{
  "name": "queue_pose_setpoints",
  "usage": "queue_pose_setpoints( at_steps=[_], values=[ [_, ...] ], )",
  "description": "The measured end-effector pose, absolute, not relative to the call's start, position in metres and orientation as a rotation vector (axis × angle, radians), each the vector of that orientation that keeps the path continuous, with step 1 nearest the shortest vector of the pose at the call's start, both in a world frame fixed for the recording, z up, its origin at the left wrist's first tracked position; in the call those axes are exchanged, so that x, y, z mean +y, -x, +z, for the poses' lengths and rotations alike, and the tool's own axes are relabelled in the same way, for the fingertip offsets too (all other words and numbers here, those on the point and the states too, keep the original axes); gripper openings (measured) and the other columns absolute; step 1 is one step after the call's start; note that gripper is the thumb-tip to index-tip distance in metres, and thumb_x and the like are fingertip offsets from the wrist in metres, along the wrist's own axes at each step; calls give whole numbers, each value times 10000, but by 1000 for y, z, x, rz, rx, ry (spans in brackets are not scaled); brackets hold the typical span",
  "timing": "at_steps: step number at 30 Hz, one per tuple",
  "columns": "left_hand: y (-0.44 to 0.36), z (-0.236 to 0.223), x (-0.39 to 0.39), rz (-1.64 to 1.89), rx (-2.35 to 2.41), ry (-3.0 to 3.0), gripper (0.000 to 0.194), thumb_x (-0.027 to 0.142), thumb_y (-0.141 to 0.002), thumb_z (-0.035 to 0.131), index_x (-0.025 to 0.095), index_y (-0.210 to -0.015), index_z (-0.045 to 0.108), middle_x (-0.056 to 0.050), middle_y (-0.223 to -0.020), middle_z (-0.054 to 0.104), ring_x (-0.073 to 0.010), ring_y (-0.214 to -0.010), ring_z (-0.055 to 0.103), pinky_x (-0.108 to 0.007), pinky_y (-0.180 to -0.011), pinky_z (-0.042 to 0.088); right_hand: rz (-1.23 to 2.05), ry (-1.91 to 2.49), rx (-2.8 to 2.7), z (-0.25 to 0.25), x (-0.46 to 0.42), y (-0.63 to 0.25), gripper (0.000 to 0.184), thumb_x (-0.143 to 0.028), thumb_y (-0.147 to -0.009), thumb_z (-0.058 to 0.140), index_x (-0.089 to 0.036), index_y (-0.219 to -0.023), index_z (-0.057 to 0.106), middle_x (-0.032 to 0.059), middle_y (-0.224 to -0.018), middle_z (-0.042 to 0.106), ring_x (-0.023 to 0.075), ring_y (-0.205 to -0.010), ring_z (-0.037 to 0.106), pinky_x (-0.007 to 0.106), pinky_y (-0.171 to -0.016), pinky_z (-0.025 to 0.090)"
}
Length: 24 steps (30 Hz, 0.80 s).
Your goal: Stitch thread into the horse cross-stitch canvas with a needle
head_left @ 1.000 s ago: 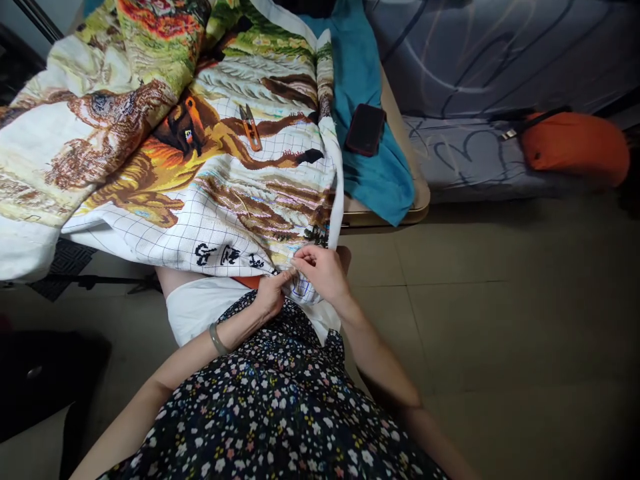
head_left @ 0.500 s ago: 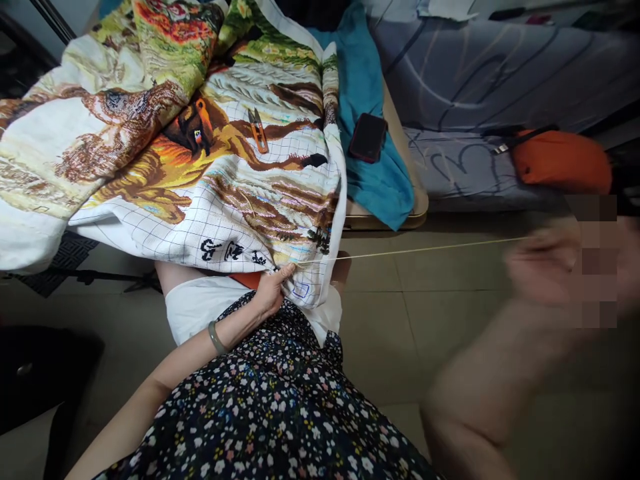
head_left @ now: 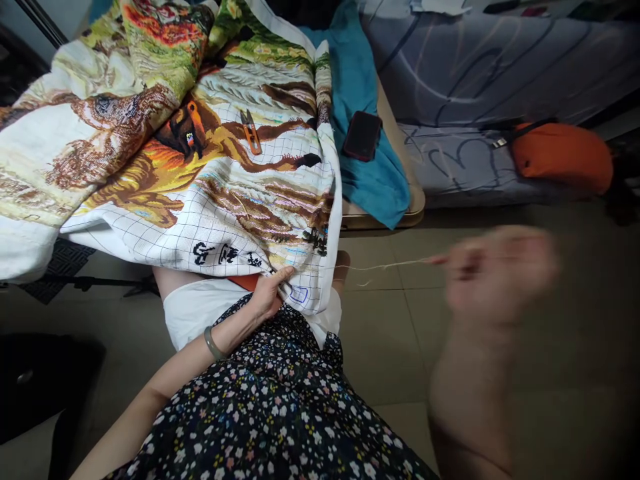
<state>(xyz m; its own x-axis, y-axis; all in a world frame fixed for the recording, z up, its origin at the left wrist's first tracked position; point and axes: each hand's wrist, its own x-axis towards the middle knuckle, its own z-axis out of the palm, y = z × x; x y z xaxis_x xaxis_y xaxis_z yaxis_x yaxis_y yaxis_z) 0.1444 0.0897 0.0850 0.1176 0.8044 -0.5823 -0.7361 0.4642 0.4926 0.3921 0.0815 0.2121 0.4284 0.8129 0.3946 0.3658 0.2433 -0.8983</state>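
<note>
A large cross-stitch cloth (head_left: 240,193), partly stitched and partly bare white with grid lines, spreads over my lap. My left hand (head_left: 270,290) is closed on its near edge, thumb on top and fingers underneath. Out to the right, my right hand (head_left: 493,270) is closed and blurred by motion. From its fingertips a pale thread (head_left: 395,265) runs leftward to the cloth, slack and a little wavy, with a loose curl hanging below. Whether a needle is in those fingers cannot be seen. Orange thread snips (head_left: 251,133) lie on the cloth beyond my left hand.
A dark phone (head_left: 363,136) rests on a teal cloth (head_left: 393,193) at the right. Behind is a grey patterned sofa (head_left: 475,73) with an orange bag (head_left: 563,158) on it. Tiled floor (head_left: 380,320) shows below. Black stand legs (head_left: 105,280) are at the left.
My right hand has come leftward, closer to the cloth. The thread, taut before, has gone slack. My left hand keeps its hold on the cloth edge.
</note>
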Motion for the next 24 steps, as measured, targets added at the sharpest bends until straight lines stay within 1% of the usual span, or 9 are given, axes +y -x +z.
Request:
queue_pose_setpoints(
  at_steps=[1, 3, 4, 5, 8, 11, 15, 21, 24],
  values=[
    [-144, 86, 90, 1128, 927, -91, 419, 231, -460, 897, 148, -831, 722, -65, -857, 759, -231, -929, 699, -345, -911, 505, 596, 1369, -1130, 196, 79, -369, 83, -344, -873, 617, -261, -874, 608, -41, -555, 563, 64, -410, 463, 218, -454, 402],
    [-144, 87, 91, 1124, 943, -103, 385, 236, -453, 895, 145, -779, 711, -61, -821, 753, -225, -894, 700, -337, -895, 509, 986, 1428, -1241, 163, 73, -322, 131, -352, -842, 627, -228, -879, 606, -44, -533, 570, 103, -418, 514, 228, -431, 420],
    [-144, 87, 91, 1119, 947, -110, 371, 241, -453, 895, 145, -757, 705, -57, -800, 748, -222, -881, 698, -332, -888, 509, 1101, 1436, -1325, 148, 70, -302, 138, -348, -840, 613, -214, -877, 618, -34, -549, 588, 113, -441, 535, 233, -439, 435],
    [-144, 87, 91, 1112, 948, -116, 359, 247, -455, 894, 145, -740, 700, -54, -780, 743, -220, -871, 697, -327, -880, 510, 1136, 1445, -1405, 136, 68, -286, 141, -336, -847, 592, -207, -890, 630, -30, -561, 598, 113, -450, 534, 235, -452, 441],
    [-142, 87, 90, 1102, 940, -140, 327, 260, -477, 887, 148, -718, 696, -43, -745, 731, -208, -833, 695, -317, -854, 509, 1030, 1488, -1529, 117, 66, -263, 181, -314, -875, 548, -193, -923, 673, -22, -563, 613, 116, -477, 549, 240, -514, 457],
    [-142, 85, 88, 1097, 930, -152, 304, 256, -499, 878, 139, -722, 709, -39, -737, 729, -178, -751, 681, -300, -814, 507, 962, 1521, -1524, 115, 69, -264, 225, -320, -890, 545, -179, -953, 709, -4, -581, 647, 133, -518, 601, 243, -556, 471],
    [-142, 83, 87, 1099, 914, -139, 298, 243, -503, 875, 125, -732, 726, -38, -749, 735, -151, -702, 662, -273, -778, 502, 924, 1552, -1535, 117, 73, -267, 250, -315, -885, 548, -167, -956, 735, 10, -582, 661, 138, -518, 611, 233, -540, 465],
    [-142, 82, 87, 1101, 910, -143, 313, 260, -497, 886, 118, -730, 733, -54, -766, 743, -161, -711, 669, -281, -781, 506, 893, 1539, -1567, 119, 75, -263, 264, -277, -867, 535, -128, -923, 745, 15, -544, 636, 118, -476, 565, 209, -497, 428],
    [-142, 82, 87, 1105, 918, -150, 315, 263, -488, 888, 124, -722, 730, -57, -758, 742, -169, -708, 671, -289, -778, 507, 870, 1550, -1574, 120, 76, -263, 261, -267, -859, 530, -124, -900, 745, 25, -561, 648, 118, -481, 564, 207, -493, 422]
  ],
)
